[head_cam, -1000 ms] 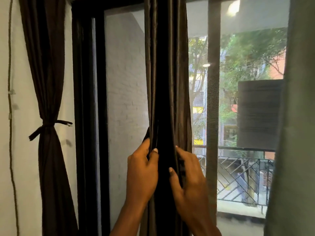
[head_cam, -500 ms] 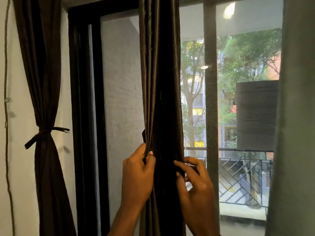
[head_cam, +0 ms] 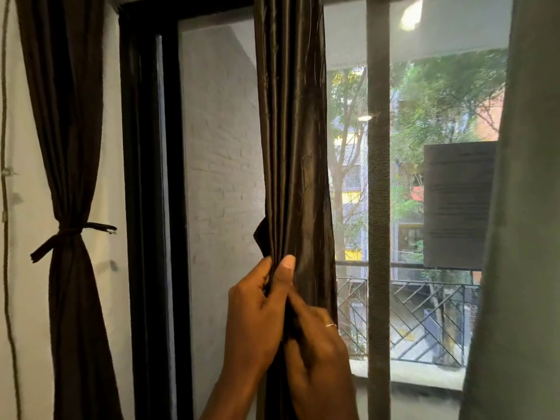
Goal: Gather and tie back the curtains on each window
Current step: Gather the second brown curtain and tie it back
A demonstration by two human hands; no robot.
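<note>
A dark brown satin curtain [head_cam: 292, 140] hangs gathered into a narrow bunch in front of the window's middle. My left hand [head_cam: 257, 313] pinches its folds from the left, thumb up on the fabric. My right hand [head_cam: 318, 353], with a thin ring, grips the same bunch just below and to the right, fingers pressed into the folds. At the far left a second dark curtain [head_cam: 65, 116] hangs against the wall, cinched at its waist by a knotted tie [head_cam: 71, 234].
A black window frame [head_cam: 145, 207] stands between the two curtains. A grey vertical mullion [head_cam: 378, 207] crosses the glass on the right. A pale grey-green curtain [head_cam: 521, 237] covers the right edge. A thin cord [head_cam: 6, 268] runs down the left wall.
My right hand has moved left and closed onto the curtain bunch beside my left hand. The curtain's folds are drawn tighter. The view has shifted slightly right.
</note>
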